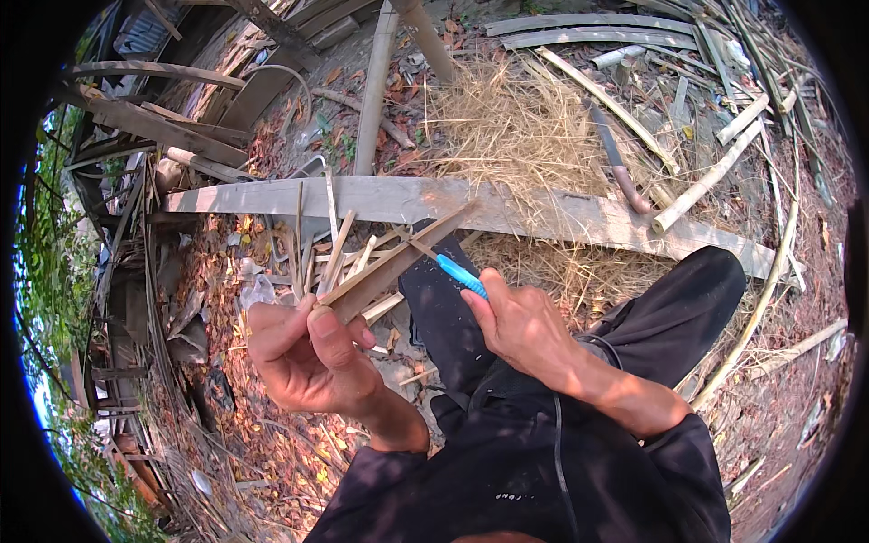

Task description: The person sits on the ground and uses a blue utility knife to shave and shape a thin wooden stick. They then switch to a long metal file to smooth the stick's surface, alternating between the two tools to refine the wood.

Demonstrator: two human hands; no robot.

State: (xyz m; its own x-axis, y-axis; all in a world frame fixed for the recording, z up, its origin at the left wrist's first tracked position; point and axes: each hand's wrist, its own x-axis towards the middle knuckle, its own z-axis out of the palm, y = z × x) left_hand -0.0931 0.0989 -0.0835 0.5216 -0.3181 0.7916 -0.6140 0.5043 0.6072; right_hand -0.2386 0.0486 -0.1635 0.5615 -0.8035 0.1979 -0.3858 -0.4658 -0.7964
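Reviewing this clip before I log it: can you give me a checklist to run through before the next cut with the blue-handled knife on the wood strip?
1. Left hand grips the wood strip at its near end: ok.
2. Right hand closed on the blue-handled knife: ok.
3. Knife tip against the strip: it appears to touch the strip's upper edge, ok.
4. Left fingers away from the blade: ok, they sit lower down the strip.
5. Blade pointing away from the body: ok, it points toward the grey plank.
6. Blade sharpness and cut depth: cannot tell.
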